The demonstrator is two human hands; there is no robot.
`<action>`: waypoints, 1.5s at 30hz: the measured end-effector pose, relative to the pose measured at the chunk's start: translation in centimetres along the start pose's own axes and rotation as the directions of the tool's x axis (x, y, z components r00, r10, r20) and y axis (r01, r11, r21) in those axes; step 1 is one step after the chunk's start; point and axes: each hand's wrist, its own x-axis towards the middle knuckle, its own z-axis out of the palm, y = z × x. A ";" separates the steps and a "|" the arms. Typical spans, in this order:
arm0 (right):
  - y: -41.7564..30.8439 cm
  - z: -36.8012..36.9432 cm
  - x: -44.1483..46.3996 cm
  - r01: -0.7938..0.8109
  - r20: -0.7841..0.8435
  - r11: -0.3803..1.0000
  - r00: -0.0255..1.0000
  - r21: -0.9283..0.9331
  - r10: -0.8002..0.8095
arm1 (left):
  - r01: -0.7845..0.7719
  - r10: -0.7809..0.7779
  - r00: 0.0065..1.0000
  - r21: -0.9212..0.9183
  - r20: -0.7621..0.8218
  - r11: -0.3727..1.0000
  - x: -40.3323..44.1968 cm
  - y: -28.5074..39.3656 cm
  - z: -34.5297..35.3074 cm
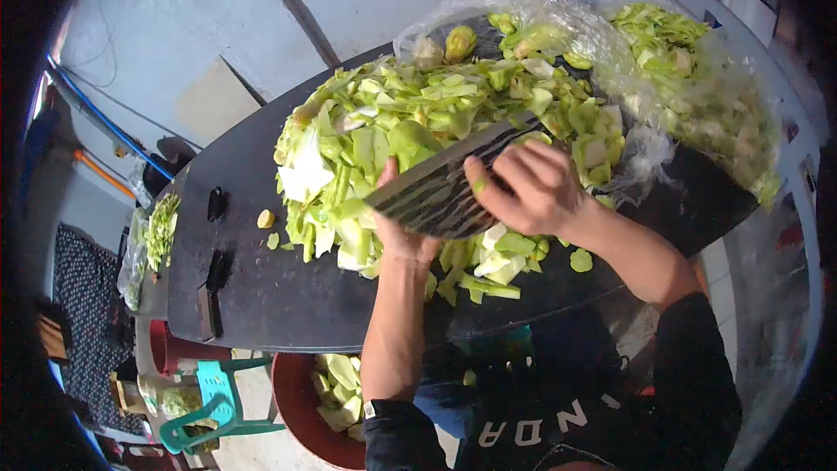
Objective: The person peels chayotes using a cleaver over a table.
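My right hand is closed on a broad-bladed knife, whose wide flat blade shows dark and light stripes. The blade slants across in front of my left hand and hides most of its fingers. My left thumb lies against a rounded green vegetable chunk, which that hand appears to hold behind the blade. Around both hands spreads a big heap of cut pale-green vegetable pieces, some flat slices and some strips. A few pieces lie below the knife, close to my wrists.
The heap rests on a dark oval table. Clear plastic bags with more cut vegetable stand at the back right. Small black objects lie on the left side. Below are a red tub holding pieces and a green stool.
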 end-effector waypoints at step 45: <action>0.2 1.2 -0.9 -0.142 0.086 0.988 0.987 0.055 0.137 | -0.104 0.102 0.994 0.085 0.029 0.991 -0.6 -0.3 1.7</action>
